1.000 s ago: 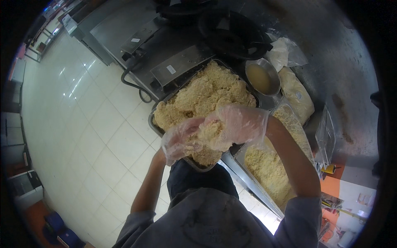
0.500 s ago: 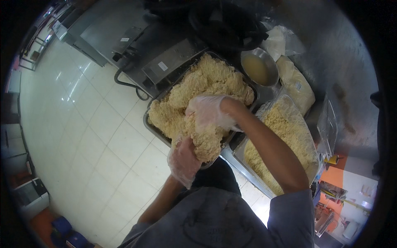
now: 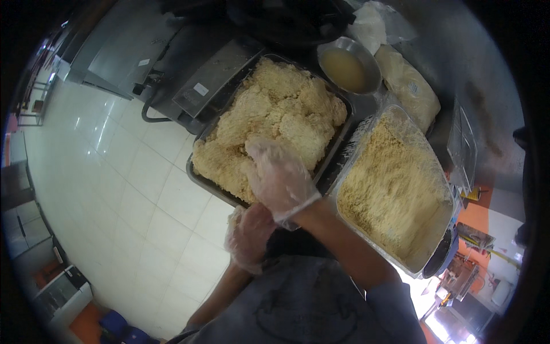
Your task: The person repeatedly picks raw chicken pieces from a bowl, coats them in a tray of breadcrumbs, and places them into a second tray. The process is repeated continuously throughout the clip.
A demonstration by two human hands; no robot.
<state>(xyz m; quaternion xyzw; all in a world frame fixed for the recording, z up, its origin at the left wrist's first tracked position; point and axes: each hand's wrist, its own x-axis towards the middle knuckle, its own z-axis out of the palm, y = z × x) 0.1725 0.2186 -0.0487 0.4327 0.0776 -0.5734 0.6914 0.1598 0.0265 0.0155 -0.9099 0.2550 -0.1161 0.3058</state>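
Note:
A dark metal tray (image 3: 195,173) is heaped with crumb-coated food pieces (image 3: 292,109), pale yellow and rough. My right hand (image 3: 283,178), in a clear plastic glove, lies over the near part of the heap. Its fingers are stretched out and touch the coating. Just below it, at the tray's near edge, is my left hand (image 3: 250,234), also gloved. Its fingers are partly hidden behind my right hand and wrist, so I cannot see whether they hold anything. Right of the tray stands a clear bin (image 3: 447,198) of loose yellow crumbs (image 3: 395,189).
Beyond the bin are a metal bowl (image 3: 372,74) of pale liquid and a plastic bag (image 3: 409,86) of pale contents. A flat metal appliance (image 3: 215,77) adjoins the tray's far left side. A wire rack (image 3: 462,146) leans at the right. White floor tiles (image 3: 132,189) spread out on the left.
The coated piece held between my hands at the tray's near edge is no longer seen there. My right hand has drawn nearer to me, beside the left. The view has shifted.

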